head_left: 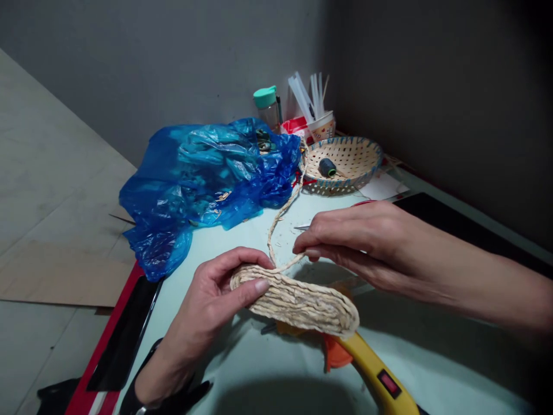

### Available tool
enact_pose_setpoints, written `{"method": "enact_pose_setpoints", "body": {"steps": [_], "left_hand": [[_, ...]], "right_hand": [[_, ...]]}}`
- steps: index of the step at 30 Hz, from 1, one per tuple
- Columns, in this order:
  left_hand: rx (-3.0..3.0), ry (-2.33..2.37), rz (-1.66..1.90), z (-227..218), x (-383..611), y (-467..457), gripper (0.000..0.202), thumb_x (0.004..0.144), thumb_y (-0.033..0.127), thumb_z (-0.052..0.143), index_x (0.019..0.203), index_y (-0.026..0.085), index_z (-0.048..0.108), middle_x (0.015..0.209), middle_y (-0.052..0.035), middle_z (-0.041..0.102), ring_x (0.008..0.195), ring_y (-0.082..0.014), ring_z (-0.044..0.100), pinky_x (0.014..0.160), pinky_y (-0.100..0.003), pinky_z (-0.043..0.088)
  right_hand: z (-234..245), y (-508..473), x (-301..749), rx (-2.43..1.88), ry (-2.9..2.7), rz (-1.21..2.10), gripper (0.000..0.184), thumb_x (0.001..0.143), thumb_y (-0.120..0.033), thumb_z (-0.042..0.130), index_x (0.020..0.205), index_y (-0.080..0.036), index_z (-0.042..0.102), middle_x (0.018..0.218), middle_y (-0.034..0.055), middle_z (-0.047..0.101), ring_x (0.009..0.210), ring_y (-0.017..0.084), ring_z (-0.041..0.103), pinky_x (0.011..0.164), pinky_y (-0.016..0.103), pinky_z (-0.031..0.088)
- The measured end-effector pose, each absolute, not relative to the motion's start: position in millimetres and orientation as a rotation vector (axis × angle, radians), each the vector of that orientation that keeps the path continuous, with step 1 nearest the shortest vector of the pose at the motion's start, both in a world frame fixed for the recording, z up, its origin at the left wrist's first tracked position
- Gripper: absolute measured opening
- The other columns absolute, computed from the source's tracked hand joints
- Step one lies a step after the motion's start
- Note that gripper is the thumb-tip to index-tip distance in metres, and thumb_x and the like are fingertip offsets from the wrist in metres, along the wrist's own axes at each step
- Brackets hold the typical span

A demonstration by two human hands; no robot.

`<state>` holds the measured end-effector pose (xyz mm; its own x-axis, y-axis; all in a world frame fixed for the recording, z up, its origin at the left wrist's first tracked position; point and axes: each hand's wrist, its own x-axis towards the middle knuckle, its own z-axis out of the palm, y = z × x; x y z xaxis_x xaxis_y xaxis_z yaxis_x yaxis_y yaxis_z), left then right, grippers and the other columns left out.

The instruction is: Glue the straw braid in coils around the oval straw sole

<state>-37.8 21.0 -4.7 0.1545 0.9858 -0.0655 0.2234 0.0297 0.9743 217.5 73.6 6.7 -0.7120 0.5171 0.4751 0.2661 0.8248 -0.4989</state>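
My left hand (220, 291) grips one end of an oval piece of coiled straw cord (302, 302), with the thumb on its face and the fingers behind. My right hand (349, 242) pinches a length of the same twisted cord (291, 263) just above the coil's upper edge. From there the cord loops up past the blue bag toward the basket. Below the coil lies a yellow glue gun (375, 369) with an orange trigger (337, 353), its front part hidden by the coil. A pointed metal tip (301, 228) shows beside my right fingers.
A blue plastic bag (207, 173) covers the table's back left. Behind it stand a jar with a teal lid (265, 97) and a paper cup (323, 127) of glue sticks. A woven basket (358, 155) holds a dark thread spool (327, 168). Grey walls (216, 63) close off the back.
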Motion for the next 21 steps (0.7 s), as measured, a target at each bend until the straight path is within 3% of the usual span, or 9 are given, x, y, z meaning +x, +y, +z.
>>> {"method": "enact_pose_setpoints", "body": {"steps": [3, 7, 14, 21], "left_hand": [[1.432, 1.243, 0.945, -4.6, -39.0, 18.8, 0.008, 0.084, 0.031, 0.084, 0.092, 0.030, 0.082, 0.086, 0.0021, 0.074, 0.073, -0.0119, 0.061, 0.062, -0.019, 0.044], [1.395, 1.221, 0.994, -4.3, -36.9, 17.3, 0.009, 0.083, 0.029, 0.084, 0.092, 0.030, 0.083, 0.089, 0.0018, 0.076, 0.074, -0.0114, 0.063, 0.064, -0.018, 0.045], [1.309, 1.208, 1.039, 0.4, -25.8, 15.0, 0.009, 0.072, 0.024, 0.088, 0.080, 0.024, 0.085, 0.074, -0.0013, 0.073, 0.061, -0.0115, 0.057, 0.056, -0.021, 0.045], [0.989, 1.168, 1.120, 8.5, -43.0, 23.1, 0.022, 0.060, 0.023, 0.095, 0.079, 0.020, 0.084, 0.070, -0.0021, 0.074, 0.059, -0.0122, 0.065, 0.054, -0.018, 0.052]], "right_hand": [[7.4, 75.8, 216.3, -0.554, -2.389, 0.525, 0.020, 0.101, -0.005, 0.052, 0.102, -0.012, 0.071, 0.089, -0.0015, 0.066, 0.076, 0.006, 0.057, 0.068, 0.018, 0.041], [9.8, 77.8, 216.9, -0.527, -2.363, 0.506, 0.018, 0.104, -0.012, 0.053, 0.102, -0.011, 0.072, 0.088, -0.0009, 0.068, 0.075, 0.006, 0.058, 0.067, 0.017, 0.040], [12.3, 79.0, 216.2, -0.504, -2.403, 0.549, 0.022, 0.106, -0.016, 0.052, 0.101, -0.012, 0.073, 0.085, -0.0003, 0.068, 0.073, 0.007, 0.059, 0.066, 0.020, 0.040], [17.8, 105.0, 226.5, -0.629, -2.427, 0.757, 0.025, 0.104, -0.021, 0.056, 0.120, -0.013, 0.074, 0.109, 0.0038, 0.075, 0.097, 0.011, 0.071, 0.081, 0.018, 0.050]]}}
